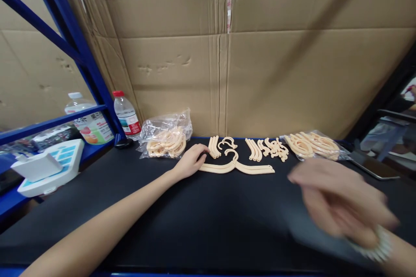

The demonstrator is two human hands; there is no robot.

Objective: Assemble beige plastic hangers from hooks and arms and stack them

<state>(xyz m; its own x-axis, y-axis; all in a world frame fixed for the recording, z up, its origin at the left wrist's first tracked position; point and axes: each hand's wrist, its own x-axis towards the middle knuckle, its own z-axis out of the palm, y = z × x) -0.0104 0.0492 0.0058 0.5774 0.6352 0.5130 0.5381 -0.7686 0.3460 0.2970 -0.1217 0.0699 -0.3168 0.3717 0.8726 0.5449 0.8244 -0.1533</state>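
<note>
A cream plastic clothes hanger (255,168), with its hook at the top, lies flat on the black tabletop. My left hand (190,161) rests at the hanger's left end, thumb and fingers apart, covering that tip. Just past its fingertips are several short curved bars (214,147), with loose hook pieces (228,142) beside them. Off to the right, my right hand (341,199) hovers over the table, smeared by motion. A beaded bracelet circles that wrist. Whether the right hand holds anything cannot be made out.
Behind the hanger lie more bars (253,149) and small connector pieces (276,149). Plastic bags of parts sit left (167,138) and right (313,145). A red-capped bottle (127,114) stands by the blue frame. Cardboard (175,60) walls the back; a dark flat device (373,166) lies right.
</note>
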